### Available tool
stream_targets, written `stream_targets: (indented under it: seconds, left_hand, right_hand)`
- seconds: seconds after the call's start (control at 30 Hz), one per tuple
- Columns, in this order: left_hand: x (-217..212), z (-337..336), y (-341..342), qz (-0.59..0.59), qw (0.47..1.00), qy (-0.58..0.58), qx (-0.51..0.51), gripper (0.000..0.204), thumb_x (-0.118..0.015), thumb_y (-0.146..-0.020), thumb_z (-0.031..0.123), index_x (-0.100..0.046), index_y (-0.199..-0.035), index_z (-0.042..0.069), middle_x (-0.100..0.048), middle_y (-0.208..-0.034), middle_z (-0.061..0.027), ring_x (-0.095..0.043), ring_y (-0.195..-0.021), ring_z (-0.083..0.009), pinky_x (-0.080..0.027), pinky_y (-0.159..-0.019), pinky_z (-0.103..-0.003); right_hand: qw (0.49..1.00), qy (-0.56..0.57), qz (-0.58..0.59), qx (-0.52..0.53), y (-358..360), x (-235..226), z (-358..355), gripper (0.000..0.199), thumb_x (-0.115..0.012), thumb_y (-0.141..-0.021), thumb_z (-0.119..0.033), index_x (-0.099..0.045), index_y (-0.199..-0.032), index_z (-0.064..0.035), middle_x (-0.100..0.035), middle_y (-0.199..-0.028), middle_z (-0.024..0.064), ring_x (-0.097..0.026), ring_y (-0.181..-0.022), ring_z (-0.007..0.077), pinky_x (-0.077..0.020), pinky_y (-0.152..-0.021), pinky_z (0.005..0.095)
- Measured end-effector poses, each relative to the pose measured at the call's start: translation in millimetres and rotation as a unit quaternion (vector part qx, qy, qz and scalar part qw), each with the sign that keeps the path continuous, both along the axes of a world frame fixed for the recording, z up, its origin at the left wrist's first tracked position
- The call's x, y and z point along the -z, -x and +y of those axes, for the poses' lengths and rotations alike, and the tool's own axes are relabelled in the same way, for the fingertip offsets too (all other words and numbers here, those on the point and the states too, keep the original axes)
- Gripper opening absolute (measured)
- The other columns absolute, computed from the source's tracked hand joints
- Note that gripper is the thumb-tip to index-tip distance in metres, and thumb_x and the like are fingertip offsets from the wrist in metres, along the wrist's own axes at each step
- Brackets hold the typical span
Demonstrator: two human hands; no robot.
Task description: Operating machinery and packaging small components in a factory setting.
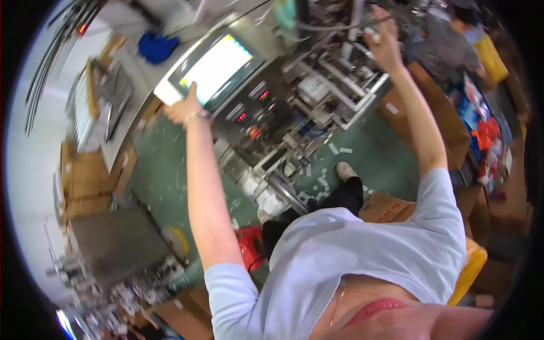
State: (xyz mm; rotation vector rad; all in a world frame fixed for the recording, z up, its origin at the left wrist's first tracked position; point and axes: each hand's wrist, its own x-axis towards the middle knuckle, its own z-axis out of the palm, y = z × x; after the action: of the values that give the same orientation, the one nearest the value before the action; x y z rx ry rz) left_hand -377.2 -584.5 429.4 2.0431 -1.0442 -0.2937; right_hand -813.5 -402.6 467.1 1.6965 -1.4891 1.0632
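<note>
At the upper left, my left hand (184,109) is at the lower-left corner of a lit touch screen (218,68) in a pale frame. One finger stretches onto the screen's edge, and the hand holds nothing I can see. My right hand (387,48) reaches far out to the upper right, beside the metal frame of a machine (334,85). A small white piece (373,35) shows between its fingers; blur hides its kind. Under the screen, a control panel (255,110) carries red digital displays and knobs.
White scraps (323,181) litter the green floor around my feet. Cardboard boxes (85,175) stand at left, and an open carton (419,107) at right. A person in grey (447,48) sits at upper right. A blue cloth-like bundle (157,47) lies behind the screen; a red object (250,246) is near my legs.
</note>
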Motion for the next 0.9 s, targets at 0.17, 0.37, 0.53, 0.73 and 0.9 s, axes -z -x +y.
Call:
stream_targets:
  seconds: [0.17,0.37,0.53,0.73,0.9]
  left_hand:
    - [-16.3,18.2,12.8,0.037,0.998,0.028,0.033,0.100,-0.085,-0.048,0.043,-0.033,-0.119,-0.007,-0.045,-0.118,-0.0233,-0.050,-0.106,-0.0332,-0.042,-0.091,-0.038]
    - [-27.3,29.6,15.7,0.063,0.998,-0.006,0.007,0.110,-0.084,-0.046,0.047,-0.029,-0.124,-0.007,-0.041,-0.121,-0.0246,-0.043,-0.113,-0.0347,-0.036,-0.097,-0.040]
    - [-25.4,23.6,17.1,0.060,0.998,-0.019,0.010,0.114,-0.083,-0.045,0.053,-0.028,-0.125,-0.008,-0.039,-0.123,-0.0260,-0.040,-0.115,-0.0363,-0.034,-0.098,-0.041]
    - [-24.3,21.9,13.9,0.051,0.998,-0.027,-0.011,0.113,-0.082,-0.045,0.053,-0.029,-0.124,-0.008,-0.040,-0.121,-0.0259,-0.040,-0.114,-0.0371,-0.034,-0.098,-0.041]
    - [-29.6,29.7,26.4,0.065,0.997,-0.048,-0.003,0.107,-0.082,-0.049,0.049,-0.024,-0.126,0.001,-0.036,-0.123,-0.0204,-0.034,-0.118,-0.0322,-0.034,-0.092,-0.049]
  right_hand:
    - [0.993,-0.039,-0.078,0.077,-4.9,5.3,2.3,0.072,-0.061,-0.070,-0.001,-0.032,-0.136,-0.0096,-0.030,-0.138,0.0159,-0.029,-0.126,0.0348,-0.0247,-0.103,0.0400]
    - [0.993,-0.066,-0.044,0.088,-16.5,3.4,-5.1,0.072,-0.055,-0.068,0.002,-0.033,-0.136,-0.0103,-0.028,-0.141,0.0121,-0.026,-0.130,0.0321,-0.0220,-0.104,0.0418]
    - [0.991,-0.052,-0.012,0.125,-15.1,4.7,-10.8,0.072,-0.047,-0.066,0.004,-0.035,-0.135,-0.0105,-0.027,-0.143,0.0074,-0.023,-0.133,0.0294,-0.0187,-0.104,0.0439]
    - [0.993,-0.040,0.021,0.107,-7.8,12.4,-20.9,0.073,-0.043,-0.064,0.005,-0.035,-0.135,-0.0102,-0.027,-0.144,0.0067,-0.021,-0.134,0.0277,-0.0182,-0.104,0.0447]
    - [0.997,-0.021,0.013,0.075,-1.8,10.2,-17.9,0.071,-0.047,-0.068,0.002,-0.032,-0.137,-0.0118,-0.027,-0.144,0.0061,-0.021,-0.135,0.0255,-0.0169,-0.105,0.0423]
